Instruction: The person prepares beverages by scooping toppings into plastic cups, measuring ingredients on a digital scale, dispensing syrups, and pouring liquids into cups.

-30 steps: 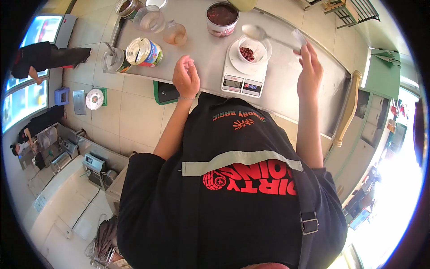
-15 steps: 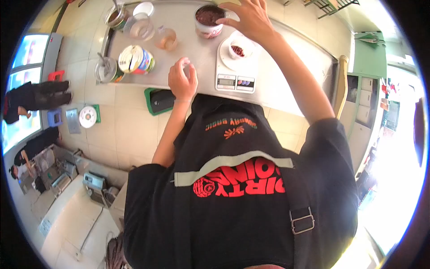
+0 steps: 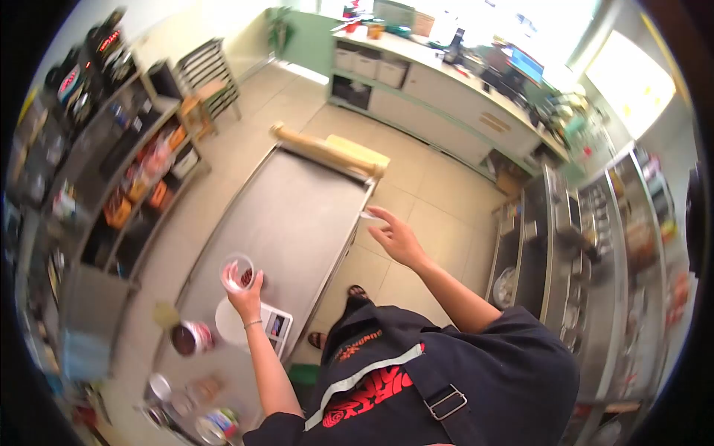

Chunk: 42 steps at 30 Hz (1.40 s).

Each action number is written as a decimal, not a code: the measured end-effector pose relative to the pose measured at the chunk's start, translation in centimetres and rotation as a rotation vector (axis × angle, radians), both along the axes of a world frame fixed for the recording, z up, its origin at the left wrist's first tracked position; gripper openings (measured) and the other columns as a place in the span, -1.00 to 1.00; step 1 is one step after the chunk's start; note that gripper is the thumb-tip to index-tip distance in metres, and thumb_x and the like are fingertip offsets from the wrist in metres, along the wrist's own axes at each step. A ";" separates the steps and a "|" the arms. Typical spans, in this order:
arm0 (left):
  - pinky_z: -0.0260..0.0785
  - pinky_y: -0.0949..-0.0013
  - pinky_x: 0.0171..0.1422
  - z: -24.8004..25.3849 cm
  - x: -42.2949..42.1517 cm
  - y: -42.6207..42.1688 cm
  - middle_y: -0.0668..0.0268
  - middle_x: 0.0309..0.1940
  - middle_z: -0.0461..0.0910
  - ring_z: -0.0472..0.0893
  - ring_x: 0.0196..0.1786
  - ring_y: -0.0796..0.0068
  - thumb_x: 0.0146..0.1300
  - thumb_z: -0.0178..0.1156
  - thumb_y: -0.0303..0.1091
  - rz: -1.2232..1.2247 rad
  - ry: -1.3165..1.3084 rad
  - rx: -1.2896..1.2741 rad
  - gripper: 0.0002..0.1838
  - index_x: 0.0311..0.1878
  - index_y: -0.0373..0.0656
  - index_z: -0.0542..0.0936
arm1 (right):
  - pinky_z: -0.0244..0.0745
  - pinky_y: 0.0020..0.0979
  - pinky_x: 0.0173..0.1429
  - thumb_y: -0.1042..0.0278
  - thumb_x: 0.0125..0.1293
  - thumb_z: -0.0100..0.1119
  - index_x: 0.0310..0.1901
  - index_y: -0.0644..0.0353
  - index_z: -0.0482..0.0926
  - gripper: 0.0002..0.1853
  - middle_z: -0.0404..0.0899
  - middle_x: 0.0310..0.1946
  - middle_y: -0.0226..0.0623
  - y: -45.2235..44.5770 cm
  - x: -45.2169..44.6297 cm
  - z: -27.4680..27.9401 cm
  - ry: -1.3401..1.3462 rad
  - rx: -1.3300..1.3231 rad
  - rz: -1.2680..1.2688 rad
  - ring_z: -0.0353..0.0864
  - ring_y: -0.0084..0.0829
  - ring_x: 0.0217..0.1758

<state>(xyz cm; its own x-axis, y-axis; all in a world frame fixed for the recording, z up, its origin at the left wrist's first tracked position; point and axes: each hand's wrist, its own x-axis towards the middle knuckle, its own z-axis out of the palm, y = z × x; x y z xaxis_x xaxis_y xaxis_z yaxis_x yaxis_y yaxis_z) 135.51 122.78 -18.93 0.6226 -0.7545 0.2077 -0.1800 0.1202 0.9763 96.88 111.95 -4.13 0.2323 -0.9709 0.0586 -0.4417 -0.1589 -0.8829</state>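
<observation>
My left hand point(image 3: 247, 293) is closed round a clear plastic cup point(image 3: 227, 273) with dark red beans point(image 3: 246, 277) in it, held above the table beside the white scale point(image 3: 277, 328). A round white plate point(image 3: 232, 323) lies on the scale. My right hand point(image 3: 398, 239) is raised near the table's right edge, its fingers curled, with a small whitish thing point(image 3: 367, 215) at the fingertips; blur hides what it is. An open tub with dark contents point(image 3: 191, 338) stands left of the scale.
The steel table point(image 3: 282, 215) has a yellowish rail point(image 3: 327, 152) at its far end. Blurred jars and a colourful tub point(image 3: 216, 426) stand at its near left. Shelves point(image 3: 141, 163) are at left, a long white counter point(image 3: 446, 115) behind, and steel racks point(image 3: 554, 245) at right.
The view has swung round to the right. My left hand has taken hold of the cup, which was on the scale. My right hand has moved away from the dark tub to the table's right edge.
</observation>
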 end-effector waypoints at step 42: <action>0.50 0.03 0.41 12.8 -133.1 -100.2 0.24 0.28 0.68 0.63 0.37 0.22 0.29 0.27 -0.11 -0.918 -1.637 0.620 -0.51 0.29 0.04 0.67 | 0.45 -0.60 -0.08 0.35 0.56 0.16 0.54 0.20 0.34 -0.43 0.62 0.24 -0.17 -9.8 -105.4 10.6 -0.195 -0.184 -1.520 0.42 -0.74 -0.38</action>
